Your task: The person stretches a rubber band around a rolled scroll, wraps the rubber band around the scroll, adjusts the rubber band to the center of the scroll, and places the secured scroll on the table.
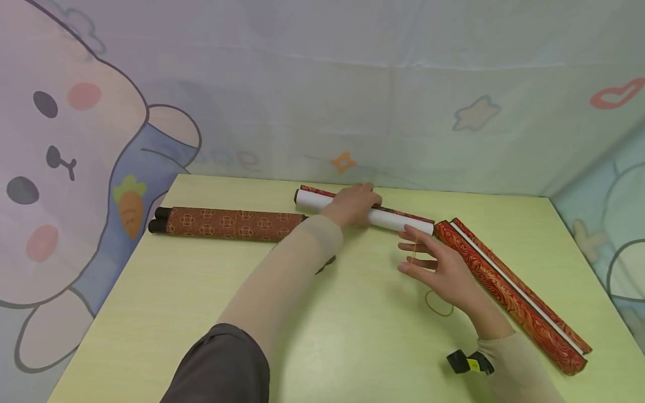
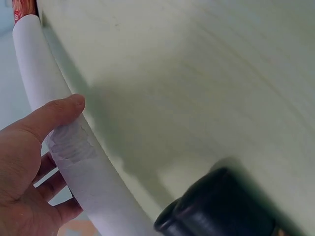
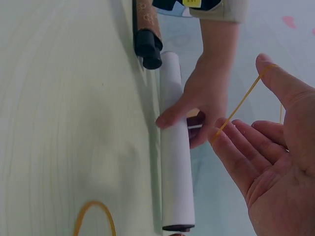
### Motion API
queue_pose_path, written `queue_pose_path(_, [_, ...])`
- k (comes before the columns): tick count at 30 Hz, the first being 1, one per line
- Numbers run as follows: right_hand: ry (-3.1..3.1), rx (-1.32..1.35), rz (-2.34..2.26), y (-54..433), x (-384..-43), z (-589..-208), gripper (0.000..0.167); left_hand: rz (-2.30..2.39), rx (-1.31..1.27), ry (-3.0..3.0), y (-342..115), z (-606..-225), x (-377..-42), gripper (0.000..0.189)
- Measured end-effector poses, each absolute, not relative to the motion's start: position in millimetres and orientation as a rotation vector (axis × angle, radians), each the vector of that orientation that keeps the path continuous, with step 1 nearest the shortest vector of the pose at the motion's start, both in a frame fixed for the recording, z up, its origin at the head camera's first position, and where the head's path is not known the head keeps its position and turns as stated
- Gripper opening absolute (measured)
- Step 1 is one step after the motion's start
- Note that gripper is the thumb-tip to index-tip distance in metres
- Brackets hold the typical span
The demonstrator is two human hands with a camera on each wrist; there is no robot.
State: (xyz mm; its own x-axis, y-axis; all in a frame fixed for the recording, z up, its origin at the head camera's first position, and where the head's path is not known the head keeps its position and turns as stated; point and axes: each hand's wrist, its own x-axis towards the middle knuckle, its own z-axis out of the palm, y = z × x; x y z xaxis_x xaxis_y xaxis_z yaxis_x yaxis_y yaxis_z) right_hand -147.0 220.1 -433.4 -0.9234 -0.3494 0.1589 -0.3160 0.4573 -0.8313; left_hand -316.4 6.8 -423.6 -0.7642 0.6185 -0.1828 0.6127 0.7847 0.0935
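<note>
Near the back edge of the table, my left hand (image 1: 354,204) grips a white paper scroll roll (image 1: 400,220) with red patterned trim along its far side. In the left wrist view the thumb lies over the white scroll (image 2: 98,182) and the fingers curl beneath. My right hand (image 1: 448,271) is held spread just in front of the scroll's right end. A thin yellow rubber band (image 3: 242,102) is stretched between its thumb and forefinger. Another rubber band (image 1: 427,302) lies looped on the table below that hand.
A brown patterned scroll (image 1: 221,225) with black rod ends lies at the left. On the right, a red-and-gold scroll (image 1: 514,296) lies diagonally. Something small and dark (image 1: 326,265) shows beside the left forearm, mostly hidden. A printed curtain (image 1: 302,84) hangs behind the table.
</note>
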Motion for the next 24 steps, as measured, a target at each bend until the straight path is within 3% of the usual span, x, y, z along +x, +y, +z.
queue_pose_path(14, [2.782, -0.553, -1.515, 251.7, -151.5, -426.2, 0.073, -0.027, 1.007, 2.8, -18.1, -392.6, -311.2, 0.056])
queue_pose_path(24, [2.945, -0.436, -1.361, 264.2, -156.8, -418.9, 0.078, 0.001, 1.093, 2.831, -38.3, -377.8, -294.3, 0.051])
